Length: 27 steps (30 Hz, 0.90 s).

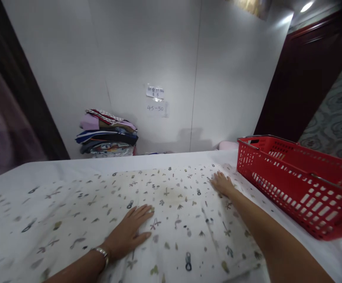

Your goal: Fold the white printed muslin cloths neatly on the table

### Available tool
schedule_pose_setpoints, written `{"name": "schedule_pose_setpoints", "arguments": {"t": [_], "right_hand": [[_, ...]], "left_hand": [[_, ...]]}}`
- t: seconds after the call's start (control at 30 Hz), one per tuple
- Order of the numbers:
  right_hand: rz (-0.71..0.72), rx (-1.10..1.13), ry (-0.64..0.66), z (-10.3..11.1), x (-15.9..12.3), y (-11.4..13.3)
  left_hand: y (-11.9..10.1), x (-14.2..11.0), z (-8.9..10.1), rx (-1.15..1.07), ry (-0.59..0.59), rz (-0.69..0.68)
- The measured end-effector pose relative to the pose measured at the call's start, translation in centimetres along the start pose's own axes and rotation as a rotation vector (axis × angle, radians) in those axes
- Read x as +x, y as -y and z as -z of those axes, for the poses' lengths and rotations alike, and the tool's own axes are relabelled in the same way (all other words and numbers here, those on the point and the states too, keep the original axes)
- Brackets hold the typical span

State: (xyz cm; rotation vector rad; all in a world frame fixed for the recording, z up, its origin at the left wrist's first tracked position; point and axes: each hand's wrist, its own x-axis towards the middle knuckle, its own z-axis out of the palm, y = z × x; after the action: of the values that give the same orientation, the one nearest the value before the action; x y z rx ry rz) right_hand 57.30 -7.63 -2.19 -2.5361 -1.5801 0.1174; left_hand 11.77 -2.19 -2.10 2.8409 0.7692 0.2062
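Note:
A white cloth printed with small leaves and dark marks lies spread flat on the white table. My left hand rests palm down on it near the middle, fingers stretched out; a metal bracelet sits on that wrist. My right hand lies flat on the cloth's far right part, arm reaching forward, fingers extended. Neither hand holds anything.
A red plastic basket stands on the table's right side, close to my right arm. A stack of folded clothes sits against the white wall behind the table. Two paper notes hang on the wall. A dark wooden door is at the right.

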Motion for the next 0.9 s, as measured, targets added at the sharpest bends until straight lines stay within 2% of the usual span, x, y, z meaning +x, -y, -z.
{"name": "schedule_pose_setpoints", "arguments": {"t": [0.1, 0.2, 0.3, 0.4, 0.5, 0.57, 0.67, 0.77, 0.9], "right_hand": [[0.133, -0.003, -0.001, -1.3, -3.5, 1.5], [0.216, -0.021, 0.007, -2.4, -7.2, 1.3], [0.146, -0.066, 0.038, -2.0, -9.2, 0.9], [0.098, -0.098, 0.069, -1.1, -10.2, 1.7], [0.135, -0.112, 0.051, -1.0, -11.9, 2.0], [0.146, -0.121, 0.049, -1.4, -13.5, 1.5], [0.113, -0.129, 0.059, -1.9, -15.2, 0.3], [0.080, -0.122, 0.068, -1.5, -15.8, 0.1], [0.029, -0.116, 0.035, -0.2, -16.8, -0.9]], "left_hand": [[-0.7, -0.3, 0.6, -0.013, 0.014, -0.009], [-1.1, -0.1, 1.0, -0.034, 0.036, -0.007], [-1.3, 0.7, 1.2, -0.055, 0.115, -0.001], [-1.8, 0.9, 1.3, -0.047, 0.174, 0.024], [-2.5, -1.1, 1.2, -0.034, 0.122, 0.075], [-3.0, -3.3, 0.9, -0.039, 0.079, 0.077], [-3.4, -6.1, 0.3, -0.057, 0.082, 0.068], [-3.8, -7.1, 0.2, -0.087, 0.093, 0.104], [-5.1, -8.7, 1.6, -0.154, 0.020, 0.168]]}}
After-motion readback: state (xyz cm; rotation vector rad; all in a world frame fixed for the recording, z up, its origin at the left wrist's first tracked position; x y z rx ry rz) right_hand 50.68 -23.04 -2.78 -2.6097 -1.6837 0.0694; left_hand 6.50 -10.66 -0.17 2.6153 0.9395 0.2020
